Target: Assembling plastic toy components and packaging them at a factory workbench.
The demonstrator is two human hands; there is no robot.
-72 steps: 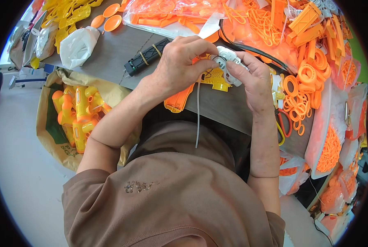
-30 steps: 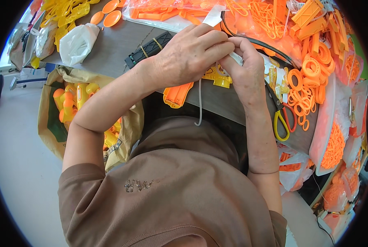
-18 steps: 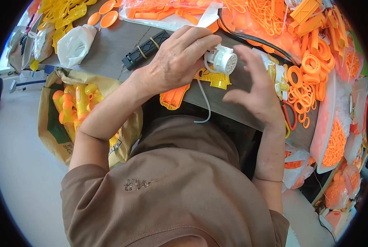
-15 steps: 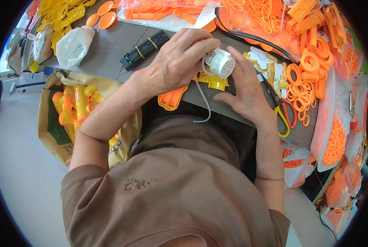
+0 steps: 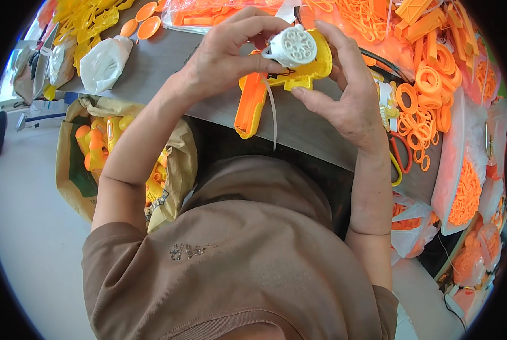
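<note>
The left hand (image 5: 231, 51) and its fingers hide part of the yellow toy (image 5: 307, 59).

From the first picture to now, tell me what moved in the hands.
Both hands lifted the yellow toy part with the white round piece up off the grey table. The right hand, open a moment ago, has closed its grip on it again. The left hand kept holding it throughout.

The person holds a yellow toy housing (image 5: 313, 56) above the grey table (image 5: 310, 127). The left hand (image 5: 228, 54) grips a white round part with holes (image 5: 292, 46) on top of it; the right hand (image 5: 344, 93) cups it from the side. An orange toy grip (image 5: 249, 107) lies on the table below, and orange rings (image 5: 420, 93) lie at the right.
</note>
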